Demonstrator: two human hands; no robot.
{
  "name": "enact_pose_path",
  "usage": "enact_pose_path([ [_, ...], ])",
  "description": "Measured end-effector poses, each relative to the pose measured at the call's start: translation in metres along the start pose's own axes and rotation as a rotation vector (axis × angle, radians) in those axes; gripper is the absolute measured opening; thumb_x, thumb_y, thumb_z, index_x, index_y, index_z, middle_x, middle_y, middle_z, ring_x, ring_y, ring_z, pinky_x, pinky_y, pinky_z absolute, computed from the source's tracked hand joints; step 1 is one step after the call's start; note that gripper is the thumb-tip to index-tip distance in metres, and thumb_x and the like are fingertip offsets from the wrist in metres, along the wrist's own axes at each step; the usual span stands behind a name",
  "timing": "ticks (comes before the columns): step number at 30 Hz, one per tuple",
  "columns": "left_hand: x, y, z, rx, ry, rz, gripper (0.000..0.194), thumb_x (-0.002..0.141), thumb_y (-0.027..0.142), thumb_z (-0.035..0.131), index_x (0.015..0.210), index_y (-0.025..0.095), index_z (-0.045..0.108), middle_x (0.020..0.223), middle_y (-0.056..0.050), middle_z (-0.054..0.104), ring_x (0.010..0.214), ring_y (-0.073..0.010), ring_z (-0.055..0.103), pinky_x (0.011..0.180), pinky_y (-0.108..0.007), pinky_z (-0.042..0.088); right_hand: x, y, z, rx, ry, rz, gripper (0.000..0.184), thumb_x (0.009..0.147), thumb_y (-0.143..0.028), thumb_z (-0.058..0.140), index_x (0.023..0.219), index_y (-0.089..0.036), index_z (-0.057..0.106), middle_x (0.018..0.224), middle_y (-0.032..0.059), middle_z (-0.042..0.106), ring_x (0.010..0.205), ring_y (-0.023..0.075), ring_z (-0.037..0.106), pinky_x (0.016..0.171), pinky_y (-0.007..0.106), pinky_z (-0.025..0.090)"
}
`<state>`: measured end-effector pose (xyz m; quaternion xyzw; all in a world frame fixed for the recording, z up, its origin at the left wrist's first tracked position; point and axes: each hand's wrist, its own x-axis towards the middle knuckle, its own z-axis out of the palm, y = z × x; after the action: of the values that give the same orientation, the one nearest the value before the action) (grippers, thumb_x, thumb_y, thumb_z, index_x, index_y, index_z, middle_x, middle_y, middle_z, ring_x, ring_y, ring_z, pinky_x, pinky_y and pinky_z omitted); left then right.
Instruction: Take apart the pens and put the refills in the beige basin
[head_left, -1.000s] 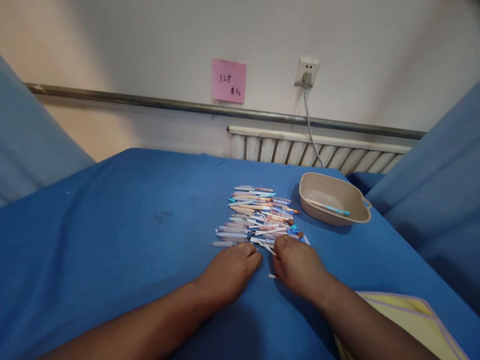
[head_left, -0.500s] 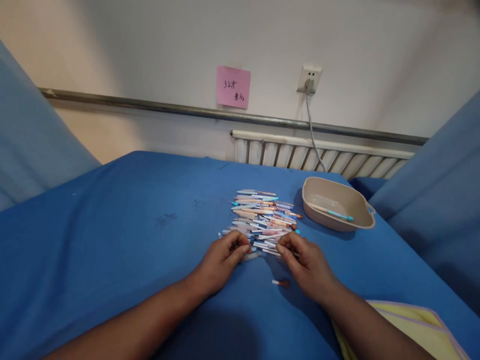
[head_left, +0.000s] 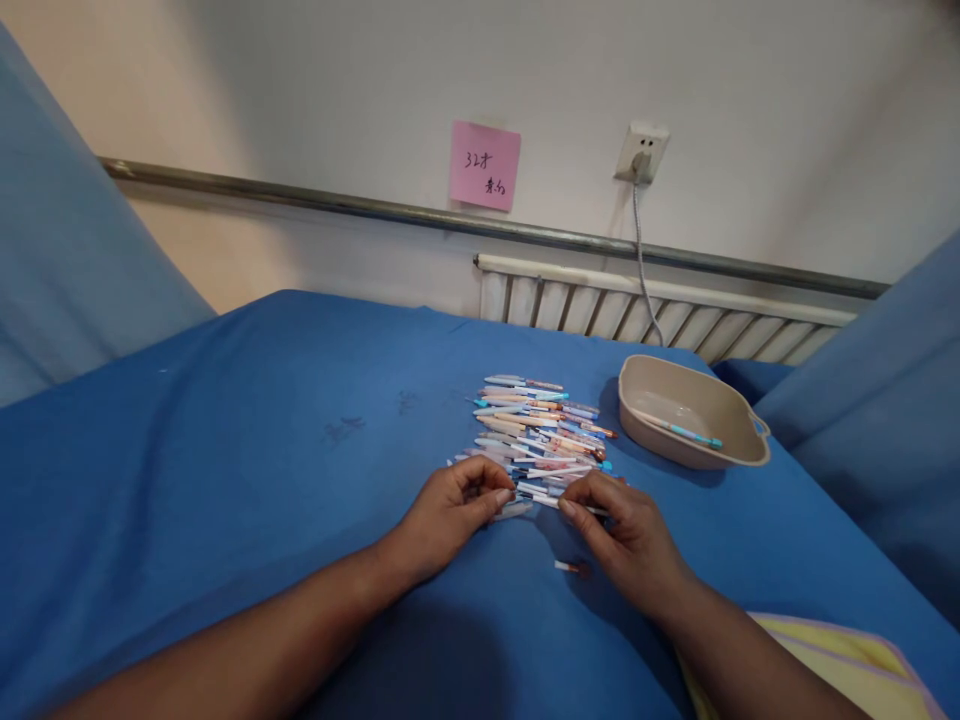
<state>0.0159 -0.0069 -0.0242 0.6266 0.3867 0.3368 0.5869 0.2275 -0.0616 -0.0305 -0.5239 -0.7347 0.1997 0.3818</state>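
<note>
A pile of pens and thin pen parts (head_left: pixel 536 440), white, grey, orange and blue, lies in rough rows on the blue cloth (head_left: pixel 247 430). At its near left edge is my left hand (head_left: pixel 465 505), thumb and finger pinched together; what they hold, if anything, is hidden. Opposite, my right hand (head_left: pixel 622 525) pinches a slim white pen part, whose tip shows past the fingers. A short white and brown piece (head_left: pixel 568 567) lies apart, just below the pile and left of my right hand.
To the right of the pile stands a beige plastic basin (head_left: pixel 652 445) with a white and turquoise pen (head_left: pixel 682 432) in it. A yellow cloth (head_left: pixel 832 665) lies at the lower right. Behind are a radiator (head_left: pixel 570 297), a metal rail (head_left: pixel 360 205) and a pink note (head_left: pixel 485 165).
The whole view has shifted, so the scene sits slightly further right. Both hands keep their pinched pose at the near edge of the pile, with little movement.
</note>
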Motion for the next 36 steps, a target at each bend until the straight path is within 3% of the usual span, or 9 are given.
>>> enact_pose_path([
  [24,-0.003,-0.002,-0.001,0.083,0.006,0.062,0.011,0.077,0.026,0.06,0.08,0.015,0.061,0.074,0.001,0.058,0.071,-0.0136,0.052,0.068,-0.025,0.043,-0.001,-0.001,0.0,-0.015,-0.015,-0.023,0.014,0.089,-0.023,0.05,0.081,-0.021,0.061,0.078,0.0009,0.063,0.072,0.0147,0.059,0.066,0.025,0.043],
  [36,-0.008,-0.003,0.006,-0.041,-0.02,0.012,0.012,0.071,0.024,0.067,0.077,0.015,0.062,0.071,0.002,0.058,0.067,-0.0119,0.052,0.066,-0.024,0.04,-0.003,-0.012,0.004,0.03,-0.093,-0.063,0.012,0.091,-0.02,0.047,0.091,-0.021,0.059,0.081,0.0026,0.063,0.076,0.0152,0.059,0.069,0.025,0.044],
])
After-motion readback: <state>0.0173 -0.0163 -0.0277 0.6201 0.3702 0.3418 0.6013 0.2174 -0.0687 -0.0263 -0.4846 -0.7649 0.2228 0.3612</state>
